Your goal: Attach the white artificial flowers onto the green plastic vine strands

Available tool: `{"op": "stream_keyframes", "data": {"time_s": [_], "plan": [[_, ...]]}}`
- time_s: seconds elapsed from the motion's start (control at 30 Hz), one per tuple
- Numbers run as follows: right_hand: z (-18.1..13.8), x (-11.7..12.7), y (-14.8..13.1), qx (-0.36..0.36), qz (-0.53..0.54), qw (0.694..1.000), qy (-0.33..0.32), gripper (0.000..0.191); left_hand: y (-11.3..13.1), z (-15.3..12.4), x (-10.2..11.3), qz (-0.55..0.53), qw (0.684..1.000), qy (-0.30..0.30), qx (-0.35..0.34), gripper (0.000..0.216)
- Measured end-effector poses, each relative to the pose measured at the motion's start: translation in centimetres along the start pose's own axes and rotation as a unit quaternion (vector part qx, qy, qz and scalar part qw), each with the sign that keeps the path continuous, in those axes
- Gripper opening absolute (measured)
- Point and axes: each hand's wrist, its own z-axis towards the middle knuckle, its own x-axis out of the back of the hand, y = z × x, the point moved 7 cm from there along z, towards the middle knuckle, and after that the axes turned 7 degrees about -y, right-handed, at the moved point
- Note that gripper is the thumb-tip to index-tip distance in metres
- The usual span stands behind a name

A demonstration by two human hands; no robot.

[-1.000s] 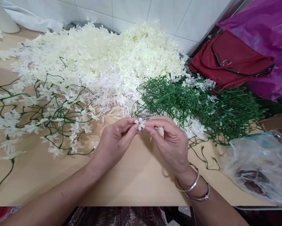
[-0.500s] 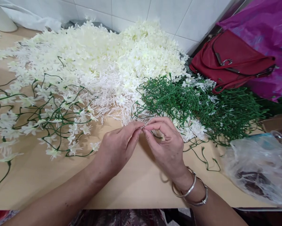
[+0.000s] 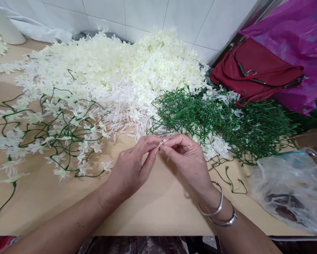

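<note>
My left hand (image 3: 133,162) and my right hand (image 3: 187,158) meet fingertip to fingertip above the table's middle. Between the pinched thumbs and forefingers is a small white artificial flower (image 3: 162,142), mostly covered by the fingers. Just behind the hands spreads a layer of thin white flower stamens (image 3: 124,106), below a big heap of cream-white artificial petals (image 3: 105,63). Green plastic stems (image 3: 192,109) lie tangled beyond my right hand. To the left of my left hand, several white flowers on curved green stems (image 3: 65,141) are spread over the table.
A clear plastic bag (image 3: 293,187) with dark contents rests at the right edge of the table (image 3: 148,215). Behind the green stems sit a red handbag (image 3: 264,67) and a purple plastic bag (image 3: 301,46). A tiled wall (image 3: 145,16) closes off the back.
The white flower now shows more between my fingertips, where only a sliver was seen before. My right hand has turned slightly, and the whole view has shifted a little.
</note>
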Motion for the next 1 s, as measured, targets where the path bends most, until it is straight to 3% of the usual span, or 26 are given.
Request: {"op": "stream_keyframes", "data": {"time_s": [0.27,0.53,0.7,0.83,0.9,1.0], "plan": [[-0.1,0.4,-1.1,0.051,-0.023,0.998,0.029,0.015,0.1,0.2,0.2,-0.048,0.999,0.021,0.012,0.016],[-0.6,-0.2,-2.3,0.129,-0.122,0.984,-0.004,0.023,0.1,0.2,1.4,-0.059,0.996,0.071,0.003,0.014],[-0.8,-0.3,-3.0,0.165,-0.128,0.978,0.019,0.025,0.1,0.2,1.9,-0.079,0.994,0.082,-0.008,0.015],[-0.7,0.1,-2.5,0.120,-0.111,0.986,0.039,0.026,0.3,0.3,1.8,-0.100,0.992,0.078,-0.011,0.013],[-0.6,0.0,-2.1,0.098,-0.137,0.986,0.017,0.026,0.2,0.4,1.7,-0.107,0.991,0.079,-0.008,0.012],[-0.6,-0.2,-2.1,0.118,-0.160,0.980,-0.021,0.021,0.4,0.5,1.7,-0.118,0.990,0.078,-0.013,0.010]]}}
